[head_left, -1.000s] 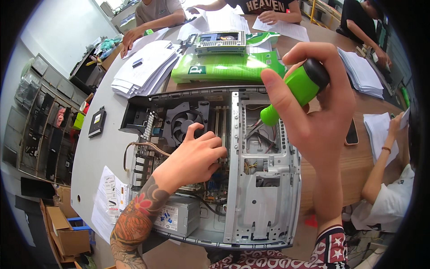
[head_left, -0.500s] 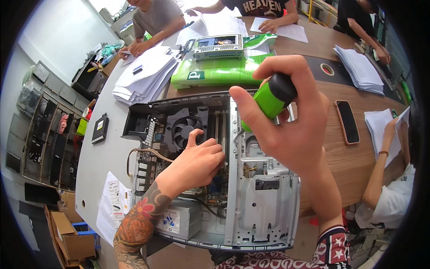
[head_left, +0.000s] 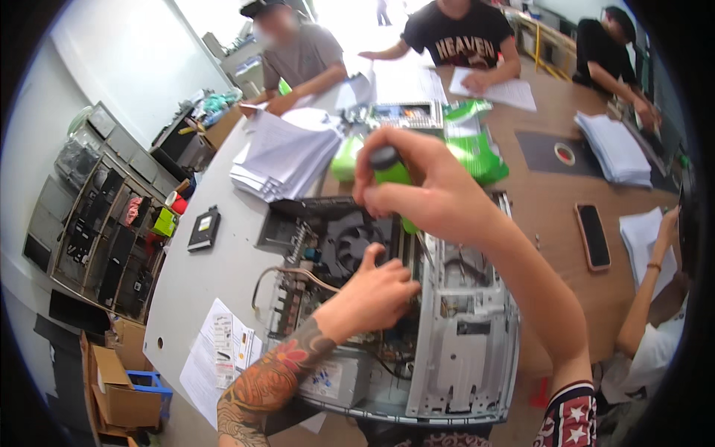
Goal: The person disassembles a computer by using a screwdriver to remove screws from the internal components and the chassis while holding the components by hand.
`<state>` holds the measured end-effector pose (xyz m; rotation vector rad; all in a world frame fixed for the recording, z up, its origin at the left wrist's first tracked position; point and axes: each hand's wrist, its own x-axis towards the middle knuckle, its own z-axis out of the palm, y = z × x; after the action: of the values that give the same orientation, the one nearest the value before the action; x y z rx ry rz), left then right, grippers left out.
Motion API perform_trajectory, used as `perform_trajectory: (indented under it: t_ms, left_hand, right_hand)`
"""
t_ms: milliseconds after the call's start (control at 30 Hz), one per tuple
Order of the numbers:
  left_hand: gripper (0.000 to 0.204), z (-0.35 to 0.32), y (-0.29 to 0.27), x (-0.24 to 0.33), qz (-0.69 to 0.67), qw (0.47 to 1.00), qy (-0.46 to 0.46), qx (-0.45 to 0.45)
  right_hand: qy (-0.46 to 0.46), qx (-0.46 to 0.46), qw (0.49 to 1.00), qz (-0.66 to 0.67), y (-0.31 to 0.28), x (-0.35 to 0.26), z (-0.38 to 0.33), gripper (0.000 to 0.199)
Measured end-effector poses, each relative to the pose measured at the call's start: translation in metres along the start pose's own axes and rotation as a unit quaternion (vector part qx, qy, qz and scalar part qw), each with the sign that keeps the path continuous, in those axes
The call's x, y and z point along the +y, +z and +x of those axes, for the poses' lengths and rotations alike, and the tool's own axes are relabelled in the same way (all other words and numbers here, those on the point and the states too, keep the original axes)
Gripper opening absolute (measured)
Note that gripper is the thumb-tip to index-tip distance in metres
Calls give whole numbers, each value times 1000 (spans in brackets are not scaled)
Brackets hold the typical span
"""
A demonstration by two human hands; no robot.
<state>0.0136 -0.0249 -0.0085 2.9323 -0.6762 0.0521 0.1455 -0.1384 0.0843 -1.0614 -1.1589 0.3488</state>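
Observation:
An opened desktop computer case [head_left: 468, 372] lies in front of me, its insides facing up. My right hand [head_left: 436, 194] is closed around a screwdriver [head_left: 393, 174] with a green and black handle, held above the case. Its shaft points down toward the metal rail; its tip is hard to make out. My left hand [head_left: 372, 294] reaches into the case beside the black cooling fan [head_left: 351, 246], fingers bent and tips hidden among the parts. Below that wrist sits the silver power supply [head_left: 328, 380]. A brown cable [head_left: 309, 276] runs past the left hand.
Stacked papers [head_left: 283, 156] and green packs [head_left: 477, 155] stand behind the case. A phone [head_left: 592, 237], a tape roll [head_left: 564, 153] and more paper [head_left: 614, 149] lie right. At left are a black drive-like unit [head_left: 203, 229] and a printed sheet [head_left: 208, 357]. Other people sit around the table.
The view has shifted, so the case sits lower and further right. My right hand has moved left over the case with the screwdriver. My left hand remains inside the case.

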Motion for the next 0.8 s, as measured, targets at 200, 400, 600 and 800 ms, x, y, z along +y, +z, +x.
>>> perform_trajectory:
  t_ms: [200,400,600,800]
  left_hand:
    - [16,0,3,4,23,1000,3,-22]
    - [6,-4,0,4,22,998,-6,-54]
    - [5,-1,5,13,39,999,11,-34]
    - [10,0,14,14,63,998,-7,14]
  right_hand:
    - [125,64,981,133,7,-9,-8,17]
    - [127,55,976,168,6,-5,-16,26]
    - [149,42,978,144,10,-5,-8,27]
    - [162,24,978,132,18,2,-5,26]
